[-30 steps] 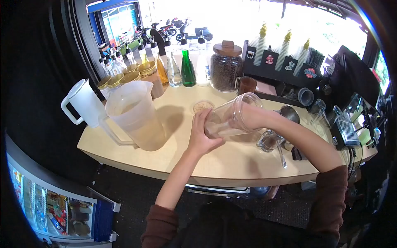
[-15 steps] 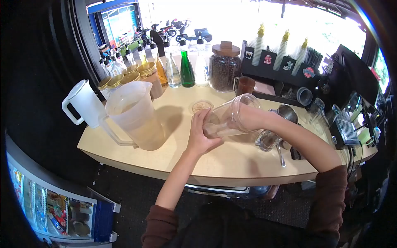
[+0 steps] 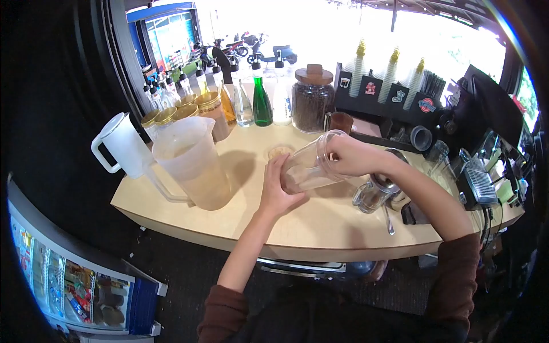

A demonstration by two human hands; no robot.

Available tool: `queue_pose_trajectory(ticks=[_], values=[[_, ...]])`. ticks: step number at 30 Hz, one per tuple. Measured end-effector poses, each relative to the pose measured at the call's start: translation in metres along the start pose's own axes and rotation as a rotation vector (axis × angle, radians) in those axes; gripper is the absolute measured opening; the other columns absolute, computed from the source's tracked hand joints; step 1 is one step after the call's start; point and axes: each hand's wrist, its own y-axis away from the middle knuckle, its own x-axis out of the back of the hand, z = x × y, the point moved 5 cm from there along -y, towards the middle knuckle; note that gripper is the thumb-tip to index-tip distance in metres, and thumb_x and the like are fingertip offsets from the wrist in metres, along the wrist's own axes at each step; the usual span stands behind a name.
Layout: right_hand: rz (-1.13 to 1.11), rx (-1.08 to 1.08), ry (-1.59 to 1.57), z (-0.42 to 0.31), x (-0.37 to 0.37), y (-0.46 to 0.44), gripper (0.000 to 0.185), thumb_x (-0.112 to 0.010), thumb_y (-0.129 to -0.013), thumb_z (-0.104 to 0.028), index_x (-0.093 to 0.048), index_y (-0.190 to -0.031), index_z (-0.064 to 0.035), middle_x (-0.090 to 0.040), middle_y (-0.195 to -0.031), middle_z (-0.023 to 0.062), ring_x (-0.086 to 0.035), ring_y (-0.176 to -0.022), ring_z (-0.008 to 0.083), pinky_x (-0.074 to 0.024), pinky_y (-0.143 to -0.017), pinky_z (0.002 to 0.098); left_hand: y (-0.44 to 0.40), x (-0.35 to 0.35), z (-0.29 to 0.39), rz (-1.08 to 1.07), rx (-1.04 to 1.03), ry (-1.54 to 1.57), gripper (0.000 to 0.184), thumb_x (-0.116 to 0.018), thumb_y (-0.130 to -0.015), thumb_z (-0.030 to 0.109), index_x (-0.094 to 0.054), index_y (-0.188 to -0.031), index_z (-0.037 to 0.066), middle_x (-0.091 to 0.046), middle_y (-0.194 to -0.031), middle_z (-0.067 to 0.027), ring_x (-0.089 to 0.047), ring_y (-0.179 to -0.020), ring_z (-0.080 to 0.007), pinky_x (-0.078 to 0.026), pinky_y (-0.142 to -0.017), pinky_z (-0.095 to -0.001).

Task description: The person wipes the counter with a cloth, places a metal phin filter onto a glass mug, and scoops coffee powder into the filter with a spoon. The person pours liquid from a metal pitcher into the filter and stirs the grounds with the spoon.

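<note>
A clear jar is tilted over the counter, its mouth toward the upper right. My left hand is wrapped round its lower end. At the jar's mouth is my right hand, its fingers curled closed at the rim; whatever they hold is hidden or too blurred to name. A little brownish residue shows near the jar's base. Behind my left hand a round lid-like disc lies on the counter. Right of the jar stand a glass mug and a metal cup, with a spoon beside them.
On the left stand a large frosted pitcher and a white pitcher. Gold-lidded jars, pump bottles and a wooden-lidded jar of dark beans line the back. A black cup holder sits at the back right of the counter.
My right hand has drawn back from deep inside the jar to its mouth. My left hand keeps its grip on the jar. The view has shifted slightly.
</note>
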Motion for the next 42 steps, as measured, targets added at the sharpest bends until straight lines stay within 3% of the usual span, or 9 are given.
queue_pose_trajectory(ticks=[5,10,15,18,26,32,34,40,42], values=[[0.085,0.051,-0.074,0.005,0.023,0.013,0.023,-0.062,-0.074,-0.016,-0.068,-0.088,0.0017,-0.064,-0.077,0.0166,-0.06,-0.071,0.0252,-0.048,-0.069,0.0343,0.0,-0.001,-0.005,0.062,0.004,-0.027,0.094,-0.081,-0.048,0.017,-0.038,-0.131,0.009,-0.044,-0.124,-0.0139,-0.043,-0.116,-0.0332,-0.035,-0.1,-0.0429],[0.1,-0.039,-0.154,0.018,0.039,0.033,0.021,-0.064,-0.081,-0.011,-0.067,-0.098,0.0016,-0.065,-0.084,0.0081,-0.058,-0.078,0.0122,-0.0471,-0.074,0.0271,0.002,0.002,-0.003,0.113,0.074,-0.078,0.092,-0.081,-0.047,0.02,-0.04,-0.128,0.008,-0.047,-0.121,-0.0135,-0.046,-0.113,-0.0324,-0.037,-0.097,-0.0426],[0.188,-0.043,-0.266,0.031,0.055,0.055,0.024,-0.062,-0.079,-0.015,-0.068,-0.099,-0.0008,-0.064,-0.077,0.0099,-0.059,-0.076,0.0141,-0.0471,-0.074,0.0301,0.002,0.002,-0.003,0.136,0.142,-0.094,0.091,-0.083,-0.047,0.021,-0.04,-0.126,0.006,-0.049,-0.119,-0.0132,-0.048,-0.11,-0.0311,-0.039,-0.094,-0.0414],[0.182,-0.076,-0.345,0.04,0.061,0.071,0.024,-0.061,-0.082,-0.015,-0.067,-0.099,-0.0001,-0.064,-0.08,0.0082,-0.058,-0.078,0.0123,-0.0467,-0.077,0.0292,0.005,-0.002,-0.013,0.101,0.163,-0.164,0.092,-0.087,-0.047,0.014,-0.04,-0.125,0.003,-0.05,-0.118,-0.0134,-0.053,-0.109,-0.024,-0.044,-0.093,-0.0362],[0.285,-0.201,-0.345,0.073,0.08,0.139,0.022,-0.061,-0.084,-0.013,-0.066,-0.101,0.0007,-0.066,-0.085,0.0048,-0.056,-0.076,0.0079,-0.0452,-0.074,0.0237,0.002,-0.023,-0.016,0.073,0.35,0.106,0.095,-0.086,-0.051,0.01,-0.033,-0.131,-0.001,-0.047,-0.125,-0.0138,-0.048,-0.117,-0.0233,-0.041,-0.098,-0.0364],[0.41,-0.289,-0.288,0.088,0.078,0.189,0.023,-0.06,-0.084,-0.009,-0.064,-0.104,0.0023,-0.066,-0.092,0.0124,-0.061,-0.084,0.0149,-0.0472,-0.08,0.0291,0.008,-0.028,-0.029,0.059,0.381,0.151,0.096,-0.084,-0.055,0.007,-0.03,-0.134,-0.001,-0.045,-0.128,-0.0142,-0.046,-0.118,-0.0239,-0.038,-0.102,-0.0372],[0.544,-0.245,-0.16,0.091,0.08,0.2,0.022,-0.06,-0.084,-0.007,-0.064,-0.104,0.0013,-0.067,-0.092,0.0127,-0.062,-0.082,0.0158,-0.0479,-0.075,0.0285,0.008,-0.03,-0.028,0.056,0.394,0.184,0.098,-0.084,-0.056,0.007,-0.028,-0.136,-0.001,-0.043,-0.13,-0.0146,-0.044,-0.12,-0.0238,-0.036,-0.103,-0.0373],[0.571,-0.13,-0.096,0.098,0.071,0.209,0.022,-0.061,-0.083,0.0,-0.064,-0.104,-0.001,-0.064,-0.084,0.0117,-0.059,-0.068,0.017,-0.0459,-0.062,0.0281,0.004,-0.029,-0.019,0.081,0.335,0.105,0.094,-0.085,-0.056,0.01,-0.031,-0.132,0.001,-0.048,-0.125,-0.0136,-0.049,-0.116,-0.0234,-0.04,-0.098,-0.0366],[0.526,-0.258,-0.151,0.096,0.074,0.21,0.02,-0.059,-0.084,-0.002,-0.063,-0.104,-0.0008,-0.064,-0.094,0.0142,-0.065,-0.082,0.0284,-0.0544,-0.063,0.0347,0.006,-0.028,-0.022,0.08,0.35,0.08,0.094,-0.085,-0.056,0.01,-0.031,-0.133,0.0,-0.048,-0.125,-0.0137,-0.048,-0.116,-0.0234,-0.04,-0.099,-0.0367]])
